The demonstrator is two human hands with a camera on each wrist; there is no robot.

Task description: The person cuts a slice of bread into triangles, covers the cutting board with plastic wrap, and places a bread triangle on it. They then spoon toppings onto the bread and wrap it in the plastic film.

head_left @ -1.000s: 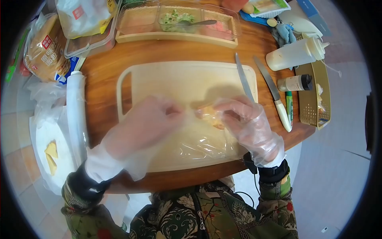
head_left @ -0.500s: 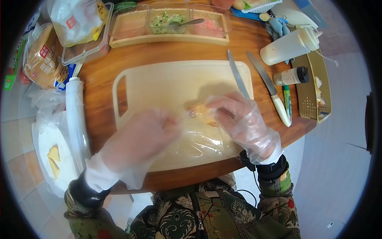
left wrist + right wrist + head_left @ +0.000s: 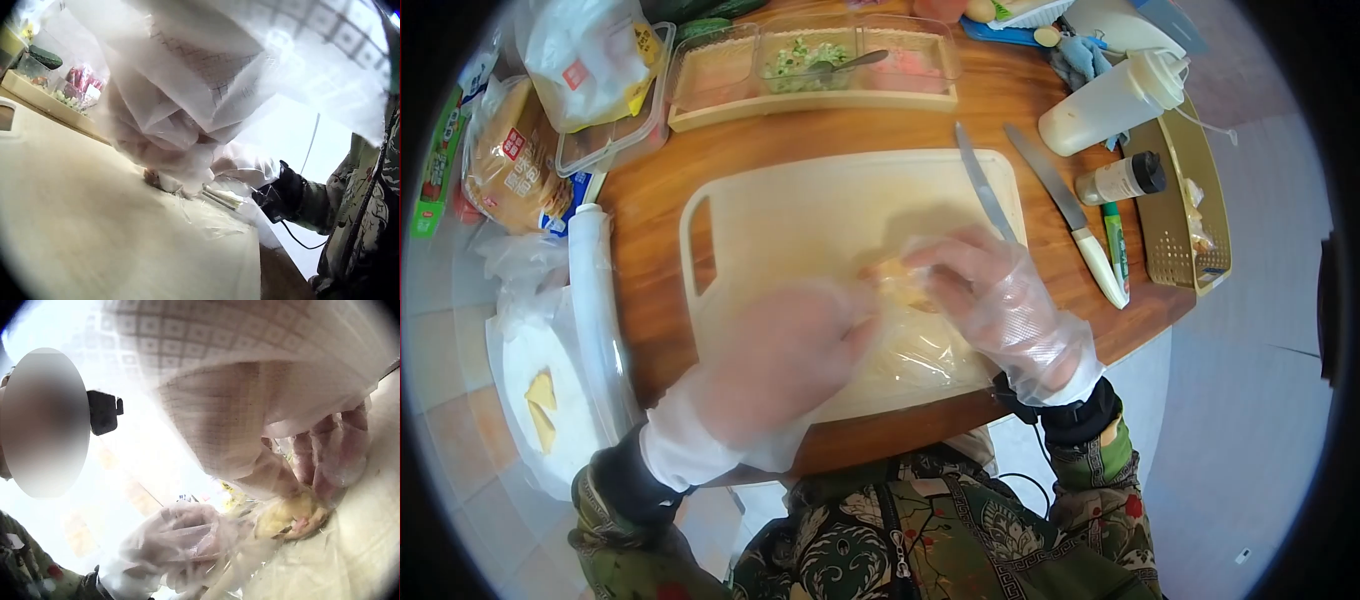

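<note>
A small yellow piece of food [image 3: 290,515] with a brown edge and a pink bit lies partly in clear plastic wrap [image 3: 915,350] over a cream cutting board [image 3: 800,190]. My right hand [image 3: 990,300], in a clear disposable glove, holds the food with curled fingers and thumb; its fingers cover part of it. Gloved likewise, my left hand [image 3: 790,340] is blurred and curled, just left of the food. From the left hand [image 3: 187,537] in the right wrist view, stretched wrap runs to the food. In the left wrist view, glove plastic hides most of the fingers.
Two knives, one bare blade [image 3: 983,185] and one with a white handle [image 3: 1090,250], lie at the right near a squeeze bottle [image 3: 1100,105] and a shaker [image 3: 1115,180]. A three-part tray [image 3: 800,105] stands behind. At left are a film roll [image 3: 590,280] and bagged bread [image 3: 515,150].
My left hand has moved slightly down and right, closer to the food. My right hand keeps its hold. The whole head view has shifted a little, so the board sits further left.
</note>
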